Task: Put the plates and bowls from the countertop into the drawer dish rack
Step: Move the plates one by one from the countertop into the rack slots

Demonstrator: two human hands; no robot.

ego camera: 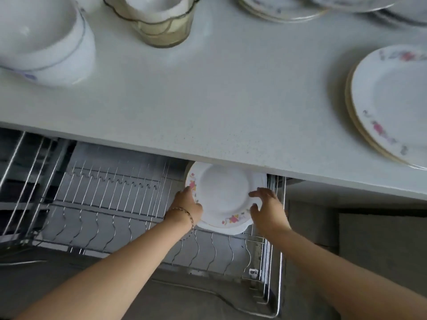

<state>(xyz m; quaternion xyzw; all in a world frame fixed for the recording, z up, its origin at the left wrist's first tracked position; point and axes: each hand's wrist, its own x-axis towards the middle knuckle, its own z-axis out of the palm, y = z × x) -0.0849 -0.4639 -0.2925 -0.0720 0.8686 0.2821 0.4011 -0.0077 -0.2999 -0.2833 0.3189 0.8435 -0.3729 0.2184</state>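
Your left hand point(188, 204) grips left rim of glossy round floral plate point(223, 192), upright in right-end slots of chrome wire drawer rack point(104, 204); your right hand point(266, 210), fingers spread, touches right edge.

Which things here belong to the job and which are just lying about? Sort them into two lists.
Job: white floral-rimmed plate; steel wire drawer rack; floral plate stacks on the white countertop; stacked white bowls; tinted scalloped glass bowls; left hand; right hand.
Lying about: thin bracelet on the left wrist.
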